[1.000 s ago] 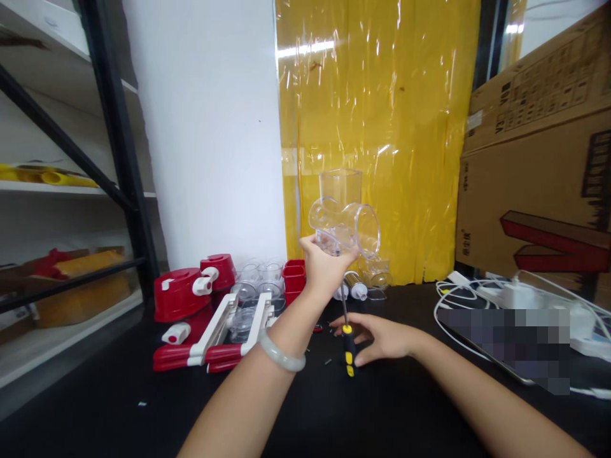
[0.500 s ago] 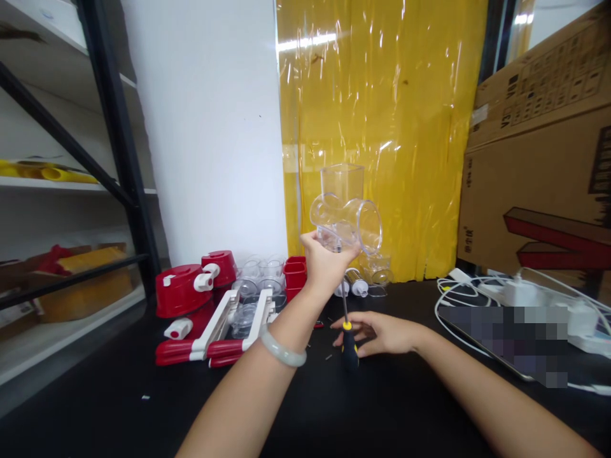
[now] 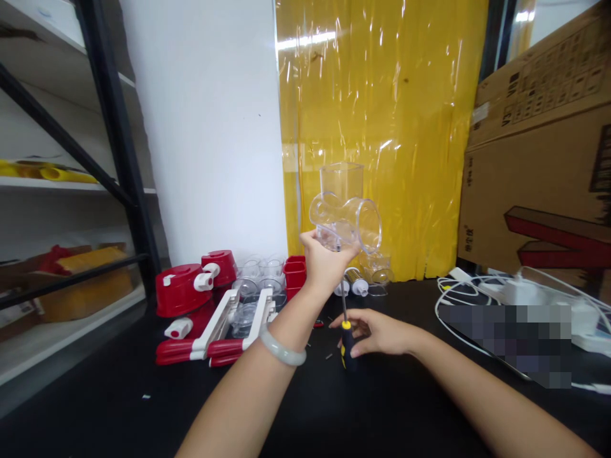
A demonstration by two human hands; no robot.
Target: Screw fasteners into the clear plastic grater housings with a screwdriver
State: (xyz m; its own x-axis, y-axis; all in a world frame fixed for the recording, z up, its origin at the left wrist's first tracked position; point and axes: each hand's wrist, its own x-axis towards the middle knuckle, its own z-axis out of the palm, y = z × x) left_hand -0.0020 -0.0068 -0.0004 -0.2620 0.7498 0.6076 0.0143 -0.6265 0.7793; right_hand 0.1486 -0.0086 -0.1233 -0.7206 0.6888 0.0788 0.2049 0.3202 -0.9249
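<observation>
My left hand (image 3: 323, 261) is raised above the black table (image 3: 334, 407) and grips a clear plastic housing (image 3: 346, 213) with a square chute on top and a round open drum. A pale bangle sits on that wrist. My right hand (image 3: 377, 332) rests low on the table, fingers closed round the black-and-yellow handle of a screwdriver (image 3: 347, 337). The screwdriver's shaft points up toward the underside of the clear housing.
Red and white plastic parts (image 3: 200, 305) and clear cups (image 3: 260, 280) lie at the back left. A black metal shelf rack (image 3: 114, 146) stands left. Cardboard boxes (image 3: 539, 178), white cables and chargers (image 3: 515, 296) fill the right. Yellow plastic sheeting (image 3: 382, 114) hangs behind.
My right hand has closed round the screwdriver handle and stood the tool more upright beneath the housing. The left hand holds the clear housing almost still.
</observation>
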